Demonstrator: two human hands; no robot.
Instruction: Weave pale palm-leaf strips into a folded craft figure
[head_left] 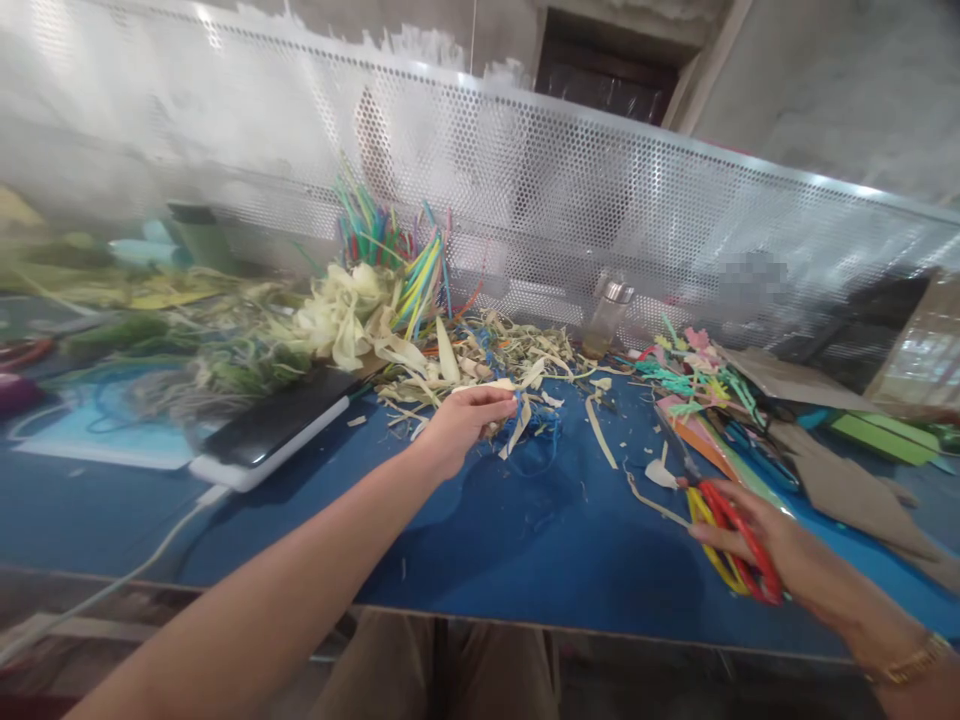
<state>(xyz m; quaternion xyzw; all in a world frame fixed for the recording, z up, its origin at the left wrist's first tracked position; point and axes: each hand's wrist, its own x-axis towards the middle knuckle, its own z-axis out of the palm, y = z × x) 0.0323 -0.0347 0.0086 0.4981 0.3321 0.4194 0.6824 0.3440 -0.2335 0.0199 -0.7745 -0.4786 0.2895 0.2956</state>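
My left hand (469, 425) reaches out over the middle of the table, thumb and fingers pinched on a pale strip of dried husk (523, 418). A tangle of blue yarn (546, 425) lies right beside these fingertips. Round the handles of the scissors (731, 535), one red and one yellow, my right hand (765, 530) is closed at the right. The scissor blades point away from me and are blurred. A thin pale strip (652, 503) runs up to the right hand's fingers; I cannot tell if they hold it.
Behind the left hand lies a heap of husk scraps (517, 345). A black-and-white device (274, 430) with a cable is at left. Bundled colourful stems (424, 270), a glass bottle (609, 315) and a perforated metal screen (480, 190) stand behind. Cardboard (847, 480) lies at right.
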